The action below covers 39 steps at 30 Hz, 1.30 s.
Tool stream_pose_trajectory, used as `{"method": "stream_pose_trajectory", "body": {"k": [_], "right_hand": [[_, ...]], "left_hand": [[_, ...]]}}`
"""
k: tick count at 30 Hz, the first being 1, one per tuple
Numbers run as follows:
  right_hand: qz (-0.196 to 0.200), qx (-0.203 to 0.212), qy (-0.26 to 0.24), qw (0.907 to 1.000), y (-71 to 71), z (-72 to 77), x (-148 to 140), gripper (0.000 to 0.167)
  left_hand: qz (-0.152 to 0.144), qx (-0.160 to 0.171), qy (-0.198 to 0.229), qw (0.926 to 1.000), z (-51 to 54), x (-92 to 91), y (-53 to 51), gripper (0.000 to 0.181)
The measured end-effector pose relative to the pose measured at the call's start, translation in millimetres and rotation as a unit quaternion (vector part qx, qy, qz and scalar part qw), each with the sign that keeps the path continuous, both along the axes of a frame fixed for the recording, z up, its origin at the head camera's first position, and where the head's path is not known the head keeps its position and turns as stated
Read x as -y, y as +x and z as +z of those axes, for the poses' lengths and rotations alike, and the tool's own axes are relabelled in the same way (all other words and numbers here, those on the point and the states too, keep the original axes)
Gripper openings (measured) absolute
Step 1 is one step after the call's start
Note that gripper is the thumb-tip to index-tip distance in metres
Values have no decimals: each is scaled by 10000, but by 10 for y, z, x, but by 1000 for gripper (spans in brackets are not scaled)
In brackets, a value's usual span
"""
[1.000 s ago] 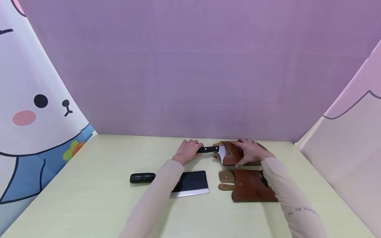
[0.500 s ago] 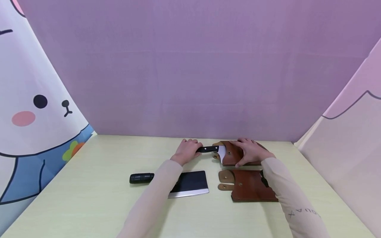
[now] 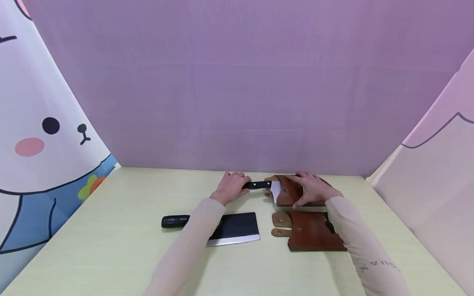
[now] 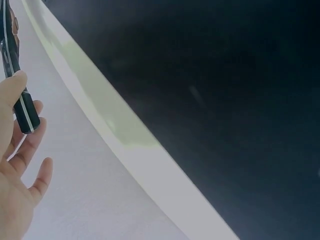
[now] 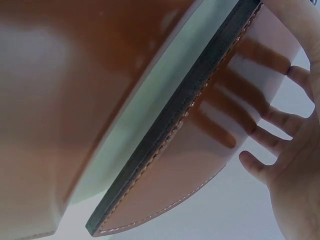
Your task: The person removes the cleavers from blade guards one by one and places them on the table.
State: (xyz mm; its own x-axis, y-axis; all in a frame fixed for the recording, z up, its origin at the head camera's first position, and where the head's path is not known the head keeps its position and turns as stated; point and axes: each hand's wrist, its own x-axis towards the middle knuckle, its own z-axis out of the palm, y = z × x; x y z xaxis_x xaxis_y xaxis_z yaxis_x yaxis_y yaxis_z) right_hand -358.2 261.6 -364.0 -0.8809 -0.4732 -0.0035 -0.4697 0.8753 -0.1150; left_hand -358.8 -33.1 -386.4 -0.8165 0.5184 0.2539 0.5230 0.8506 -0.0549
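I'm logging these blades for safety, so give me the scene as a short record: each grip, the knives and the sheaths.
left grip: holds the far knife by its black handle
right grip: rests on the far sheath, fingers spread
far knife: blade partly inside the far sheath, silver part showing near the handle
cleaver: lying unsheathed on the table, partly hidden by the left sleeve
near sheath: brown, two tan tabs unfastened, partly hidden by the right sleeve

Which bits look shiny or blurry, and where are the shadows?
Head view: soft shadows on the table beside both sleeves; left wrist view: the close-up cleaver blade looks soft, with a greenish patch on its pale edge; right wrist view: the near sheath looks smooth and soft, while the far sheath shines, with dark, reflection-like stripes by the fingers.
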Motion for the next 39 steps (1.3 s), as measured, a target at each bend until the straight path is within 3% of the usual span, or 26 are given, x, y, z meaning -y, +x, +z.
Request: {"method": "stream_pose_trajectory", "body": {"k": [39], "right_hand": [[92,25,-3,10000,46,5,-44,99]], "left_hand": [[-269,-201,344,9988,3,141,-26,28]]}}
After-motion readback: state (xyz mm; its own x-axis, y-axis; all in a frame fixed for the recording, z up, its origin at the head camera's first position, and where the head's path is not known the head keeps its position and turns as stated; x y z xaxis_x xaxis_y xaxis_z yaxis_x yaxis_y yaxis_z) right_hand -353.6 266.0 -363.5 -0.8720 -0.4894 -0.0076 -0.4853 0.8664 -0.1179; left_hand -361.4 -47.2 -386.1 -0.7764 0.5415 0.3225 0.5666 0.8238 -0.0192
